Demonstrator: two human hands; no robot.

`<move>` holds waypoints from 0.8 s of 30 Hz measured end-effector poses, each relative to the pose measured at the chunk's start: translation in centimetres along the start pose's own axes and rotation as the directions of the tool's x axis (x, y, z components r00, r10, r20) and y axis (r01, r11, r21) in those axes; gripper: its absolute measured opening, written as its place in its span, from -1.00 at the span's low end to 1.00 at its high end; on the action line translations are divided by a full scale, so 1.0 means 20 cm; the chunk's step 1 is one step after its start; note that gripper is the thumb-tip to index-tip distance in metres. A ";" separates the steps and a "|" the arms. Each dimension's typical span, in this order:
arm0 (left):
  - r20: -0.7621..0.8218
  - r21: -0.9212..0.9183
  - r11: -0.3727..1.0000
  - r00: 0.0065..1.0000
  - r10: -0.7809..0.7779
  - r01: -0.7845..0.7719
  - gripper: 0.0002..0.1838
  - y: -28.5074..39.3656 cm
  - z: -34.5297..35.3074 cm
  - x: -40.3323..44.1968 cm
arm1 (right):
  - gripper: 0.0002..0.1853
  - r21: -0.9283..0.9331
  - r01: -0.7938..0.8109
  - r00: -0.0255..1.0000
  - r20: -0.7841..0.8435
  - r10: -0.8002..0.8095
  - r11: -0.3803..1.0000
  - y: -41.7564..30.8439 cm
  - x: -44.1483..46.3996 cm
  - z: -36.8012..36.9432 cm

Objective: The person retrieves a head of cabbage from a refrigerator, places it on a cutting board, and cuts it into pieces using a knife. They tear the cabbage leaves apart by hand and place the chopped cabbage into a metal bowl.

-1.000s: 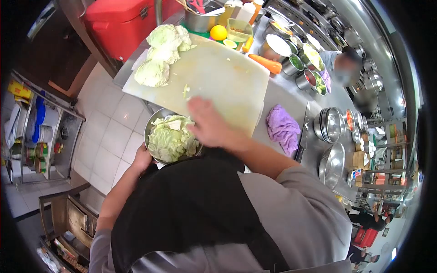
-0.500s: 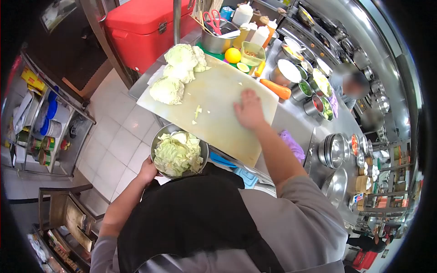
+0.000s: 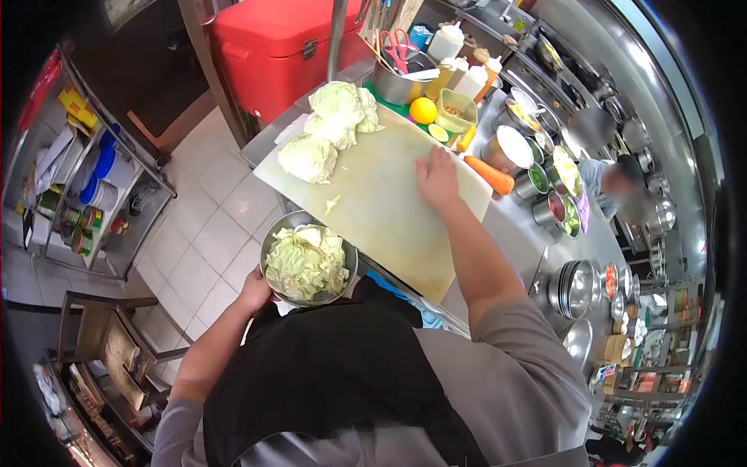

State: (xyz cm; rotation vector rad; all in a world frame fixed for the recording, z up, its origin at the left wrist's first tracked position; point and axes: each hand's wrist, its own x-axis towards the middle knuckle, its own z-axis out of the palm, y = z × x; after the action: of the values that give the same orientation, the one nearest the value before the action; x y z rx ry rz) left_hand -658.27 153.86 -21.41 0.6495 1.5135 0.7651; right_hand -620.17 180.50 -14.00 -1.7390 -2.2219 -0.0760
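Observation:
My left hand (image 3: pixel 256 293) grips the rim of a steel bowl (image 3: pixel 354 261) at the near left edge of the cutting board (image 3: pixel 389 226). Torn pale-green cabbage leaves (image 3: pixel 306 263) fill the bowl. On the far right part of the board rests my right hand (image 3: pixel 438 180), fingers stretched out and holding nothing visible. An orange carrot (image 3: pixel 490 175) lies just beyond it. Cabbage heads or large pieces (image 3: pixel 309 158) sit at the board's left end. A small cabbage scrap (image 3: pixel 332 204) lies near the edge above the bowl.
Behind the board stand a steel pot of utensils (image 3: pixel 397 84), squeeze bottles (image 3: pixel 469 84), an orange fruit (image 3: pixel 422 110) and a plastic tub (image 3: pixel 456 110). Steel food containers (image 3: pixel 533 180) and stacked bowls (image 3: pixel 572 288) are on the right. A red cooler (image 3: pixel 268 58) stands behind. A co-worker is at far right.
The view has shifted, moving the scene rightward. My right hand has moved toward the board's far edge. Fewer scraps show on the board, and the purple cloth beside my right forearm no longer shows.

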 end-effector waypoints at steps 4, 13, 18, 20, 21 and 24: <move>-0.017 0.015 1.000 0.999 0.028 -0.027 -0.51 0.02 -0.02 0.01 | -0.26 -0.003 0.201 0.960 0.201 -0.197 0.980 -0.37 -0.08 -0.08; -0.061 0.008 1.000 0.998 0.022 -0.021 -0.48 0.06 -0.01 -0.01 | -0.53 0.561 0.611 0.685 -0.019 -0.729 0.559 -0.69 -0.43 -0.27; -0.059 0.036 0.999 0.998 0.026 -0.024 -0.50 0.05 -0.02 0.00 | -0.56 0.206 0.449 0.894 -0.101 -0.437 0.870 -0.54 -0.07 -0.02; -0.064 0.025 0.999 0.998 0.025 -0.024 -0.49 0.08 -0.02 -0.01 | -0.56 0.149 0.477 0.878 -0.050 -0.475 0.866 -0.55 -0.08 -0.02; -0.075 0.013 0.999 0.997 0.034 -0.033 -0.50 0.08 -0.02 0.00 | -0.56 0.159 0.533 0.845 -0.060 -0.531 0.831 -0.58 -0.13 -0.03; -0.050 0.045 0.998 0.998 0.046 -0.044 -0.51 0.05 -0.04 0.03 | -0.58 0.270 0.660 0.731 -0.010 -0.683 0.701 -0.69 -0.43 -0.16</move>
State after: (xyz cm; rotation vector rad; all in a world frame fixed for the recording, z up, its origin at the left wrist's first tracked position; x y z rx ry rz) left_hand -659.16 154.88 -20.88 0.7032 1.5705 0.7902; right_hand -630.91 168.06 -11.33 -0.7292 -2.6796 0.1277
